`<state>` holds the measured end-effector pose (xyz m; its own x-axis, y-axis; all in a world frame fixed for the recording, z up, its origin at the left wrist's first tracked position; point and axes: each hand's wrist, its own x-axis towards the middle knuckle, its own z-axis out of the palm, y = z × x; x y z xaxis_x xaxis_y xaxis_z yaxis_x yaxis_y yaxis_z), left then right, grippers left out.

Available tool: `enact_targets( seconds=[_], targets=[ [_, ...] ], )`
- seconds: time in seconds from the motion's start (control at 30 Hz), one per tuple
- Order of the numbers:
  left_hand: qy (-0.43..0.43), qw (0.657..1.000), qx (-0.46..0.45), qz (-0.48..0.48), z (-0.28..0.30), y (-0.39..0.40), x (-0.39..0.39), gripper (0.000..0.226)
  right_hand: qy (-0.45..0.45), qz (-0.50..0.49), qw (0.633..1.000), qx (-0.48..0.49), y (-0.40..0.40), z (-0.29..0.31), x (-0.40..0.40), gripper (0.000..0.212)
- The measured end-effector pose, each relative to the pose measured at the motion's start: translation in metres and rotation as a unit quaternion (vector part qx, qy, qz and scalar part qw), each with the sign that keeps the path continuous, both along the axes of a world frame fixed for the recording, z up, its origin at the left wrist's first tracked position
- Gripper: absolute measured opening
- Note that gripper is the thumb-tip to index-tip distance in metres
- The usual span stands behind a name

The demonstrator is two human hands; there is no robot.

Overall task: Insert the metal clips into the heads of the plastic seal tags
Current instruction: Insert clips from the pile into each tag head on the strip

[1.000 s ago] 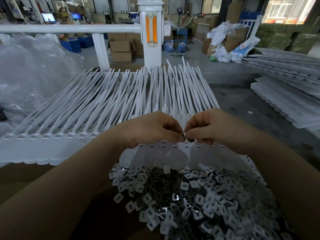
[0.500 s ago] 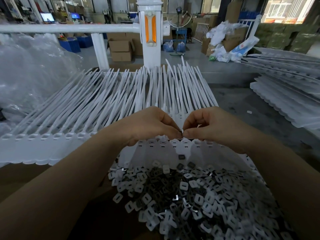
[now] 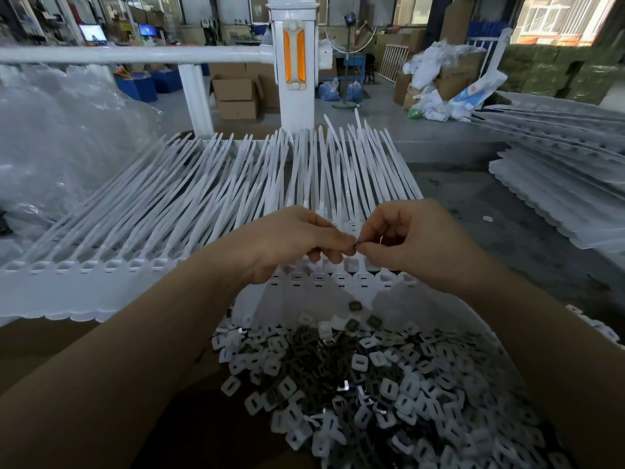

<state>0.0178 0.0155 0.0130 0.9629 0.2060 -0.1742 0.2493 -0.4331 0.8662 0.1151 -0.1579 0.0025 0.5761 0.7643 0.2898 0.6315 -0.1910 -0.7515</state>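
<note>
White plastic seal tags point(image 3: 216, 201) lie in joined rows across the bench, their square heads point(image 3: 111, 265) in a line along the near edge. My left hand point(image 3: 287, 242) and my right hand point(image 3: 406, 238) meet fingertip to fingertip above the tag heads, and both pinch one small dark metal clip point(image 3: 357, 244). A second strip of tag heads point(image 3: 341, 277) shows just below my fingers. A heap of metal clips and white plastic squares point(image 3: 372, 384) fills the foreground below my hands.
A white rail and post with an orange reflector point(image 3: 292, 55) stand behind the tags. Clear plastic bags point(image 3: 57, 130) pile up at the left. More stacked tag strips point(image 3: 558, 184) lie at the right. Cardboard boxes point(image 3: 236, 96) sit on the floor beyond.
Both hands have risen a little above the tag heads while still pinching the clip together. More of the lower strip of heads shows beneath them.
</note>
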Motion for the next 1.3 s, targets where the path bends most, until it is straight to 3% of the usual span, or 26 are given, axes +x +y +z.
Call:
enact_targets(
  seconds=[0.2, 0.43, 0.73, 0.93, 1.07, 1.3],
  targets=[
    [-0.015, 1.0, 0.005, 0.017, 0.0, -0.001, 0.0, 0.007, 0.02, 0.013, 1.0, -0.003, -0.001, 0.0, 0.001, 0.014],
    [-0.037, 0.999, 0.021, 0.021, -0.001, -0.002, 0.0, 0.004, 0.032, -0.016, 0.999, -0.021, -0.001, -0.002, 0.004, 0.006],
    [-0.053, 0.998, 0.036, 0.016, -0.003, -0.007, 0.002, 0.008, 0.043, -0.019, 0.998, -0.046, 0.002, -0.002, 0.004, 0.011],
    [-0.064, 0.997, 0.031, 0.025, -0.011, -0.019, 0.007, 0.007, 0.147, -0.118, 0.982, 0.013, 0.003, -0.01, 0.014, 0.01],
    [-0.05, 0.997, 0.064, 0.009, -0.02, -0.037, 0.012, 0.011, 0.206, -0.139, 0.968, 0.022, 0.003, -0.012, 0.017, 0.011],
    [-0.024, 0.988, 0.146, 0.034, -0.025, -0.045, 0.017, 0.012, 0.206, -0.137, 0.969, 0.014, 0.005, -0.014, 0.019, 0.01]
  ],
)
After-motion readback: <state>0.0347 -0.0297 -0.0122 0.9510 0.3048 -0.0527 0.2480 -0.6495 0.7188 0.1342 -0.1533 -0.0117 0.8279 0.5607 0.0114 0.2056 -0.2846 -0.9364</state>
